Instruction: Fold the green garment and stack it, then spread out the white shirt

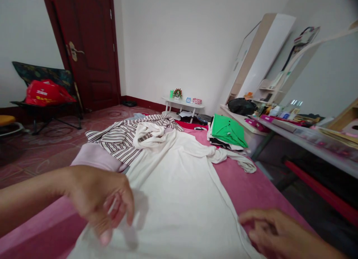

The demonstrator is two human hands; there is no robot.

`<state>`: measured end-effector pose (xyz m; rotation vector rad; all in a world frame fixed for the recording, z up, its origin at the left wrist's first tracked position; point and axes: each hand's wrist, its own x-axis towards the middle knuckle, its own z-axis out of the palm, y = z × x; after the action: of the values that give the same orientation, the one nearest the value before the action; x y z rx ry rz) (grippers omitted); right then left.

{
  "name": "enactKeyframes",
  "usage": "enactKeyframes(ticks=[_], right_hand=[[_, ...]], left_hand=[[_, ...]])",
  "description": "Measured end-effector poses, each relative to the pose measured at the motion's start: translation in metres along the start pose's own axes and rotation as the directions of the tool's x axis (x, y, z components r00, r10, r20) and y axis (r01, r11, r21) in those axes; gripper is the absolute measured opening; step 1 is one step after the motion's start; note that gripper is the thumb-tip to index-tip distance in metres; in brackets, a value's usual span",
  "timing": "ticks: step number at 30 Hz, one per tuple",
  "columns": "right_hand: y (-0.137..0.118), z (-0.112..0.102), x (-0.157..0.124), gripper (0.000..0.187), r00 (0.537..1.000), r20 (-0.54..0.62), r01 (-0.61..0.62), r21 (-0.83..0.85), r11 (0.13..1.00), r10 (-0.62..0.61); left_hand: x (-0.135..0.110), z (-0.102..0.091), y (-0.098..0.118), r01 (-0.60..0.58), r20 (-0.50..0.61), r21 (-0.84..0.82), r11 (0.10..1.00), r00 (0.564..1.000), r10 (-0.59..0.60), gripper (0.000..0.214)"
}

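A white long-sleeved garment lies spread out on a pink surface, its sleeves bunched at the far end. Over its left side hovers my left hand, thumb and loosely bent fingers apart, with nothing between them and a shadow on the cloth below. At the garment's right edge is my right hand, palm turned inward and fingers loosely apart. Its index fingertip is at the edge; whether it touches the cloth I cannot tell. Beyond lies a striped garment, with pale lilac cloth beside it.
A folded green garment tops a stack at the far right. To the right stands a cluttered dressing table with a mirror. A small white table is by the back wall. At left, a folding chair holds a red bag.
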<state>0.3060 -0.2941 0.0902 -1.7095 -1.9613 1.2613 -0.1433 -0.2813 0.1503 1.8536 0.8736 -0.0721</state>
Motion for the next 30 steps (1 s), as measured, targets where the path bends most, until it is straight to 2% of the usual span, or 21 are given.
enactKeyframes(ticks=[1,2,3,5,7,9,10,12,14,16,18,21,22,24,26,28,30], right_hand=[[-0.009,-0.009,0.016,0.04,0.996,-0.063,0.055,-0.034,0.998,-0.057],[-0.016,-0.018,0.035,0.036,0.98,-0.163,0.105,-0.08,0.991,-0.117],[-0.022,-0.026,0.055,0.032,0.941,-0.295,0.129,-0.135,0.982,-0.164],[-0.024,-0.041,0.099,0.028,0.881,-0.448,0.046,-0.242,0.969,-0.154],[-0.018,-0.049,0.138,0.037,0.874,-0.485,-0.129,-0.213,0.969,0.01],[-0.009,-0.05,0.169,0.047,0.871,-0.469,-0.24,-0.143,0.96,0.148],[-0.004,-0.048,0.181,0.051,0.866,-0.472,-0.254,-0.132,0.958,0.165],[0.003,-0.043,0.199,0.05,0.822,-0.561,-0.245,-0.192,0.95,0.098],[0.007,-0.04,0.211,0.039,0.743,-0.669,-0.242,-0.277,0.93,-0.006],[0.011,-0.044,0.216,0.029,0.687,-0.724,-0.245,-0.314,0.917,-0.064],[0.018,-0.058,0.215,0.027,0.658,-0.751,-0.25,-0.291,0.924,-0.058],[0.04,-0.087,0.207,0.034,0.563,-0.826,-0.316,-0.231,0.92,-0.014],[0.047,-0.096,0.204,0.035,0.565,-0.825,-0.358,-0.233,0.904,0.011],[0.056,-0.106,0.198,0.034,0.615,-0.785,-0.468,-0.288,0.835,0.074],[0.052,-0.107,0.195,0.03,0.634,-0.771,-0.553,-0.393,0.734,0.065],[0.031,-0.102,0.197,0.039,0.585,-0.807,-0.565,-0.48,0.672,-0.084],[0.001,-0.092,0.207,0.047,0.524,-0.796,-0.47,-0.567,0.677,-0.303]], left_hand=[[0.014,-0.005,0.003,-0.019,0.01,0.022,1.0,1.0,0.019,0.036],[0.031,-0.009,0.006,-0.064,-0.055,0.031,0.997,0.996,0.066,0.035],[0.051,-0.012,0.007,-0.108,-0.13,0.054,0.993,0.985,0.114,0.033],[0.096,-0.014,0.006,-0.163,-0.278,0.137,0.977,0.94,0.196,0.032],[0.141,-0.01,0.002,-0.16,-0.411,0.289,0.944,0.87,0.274,0.038],[0.178,0.001,-0.003,-0.105,-0.487,0.42,0.901,0.812,0.322,0.054],[0.192,0.008,-0.006,-0.075,-0.496,0.468,0.881,0.802,0.332,0.064],[0.21,0.022,-0.009,-0.042,-0.474,0.541,0.84,0.81,0.345,0.074],[0.217,0.034,-0.011,-0.052,-0.437,0.595,0.802,0.817,0.377,0.072],[0.217,0.04,-0.011,-0.082,-0.406,0.619,0.781,0.818,0.407,0.069],[0.214,0.041,-0.01,-0.107,-0.384,0.617,0.78,0.824,0.417,0.069],[0.212,0.038,-0.009,-0.149,-0.356,0.604,0.783,0.829,0.432,0.067],[0.212,0.037,-0.008,-0.163,-0.345,0.602,0.782,0.83,0.439,0.066],[0.213,0.037,-0.008,-0.192,-0.321,0.602,0.776,0.831,0.455,0.064],[0.214,0.038,-0.007,-0.228,-0.291,0.6,0.767,0.831,0.474,0.062],[0.215,0.04,-0.006,-0.265,-0.266,0.593,0.76,0.827,0.496,0.061],[0.215,0.041,-0.005,-0.286,-0.256,0.585,0.759,0.822,0.508,0.06]])
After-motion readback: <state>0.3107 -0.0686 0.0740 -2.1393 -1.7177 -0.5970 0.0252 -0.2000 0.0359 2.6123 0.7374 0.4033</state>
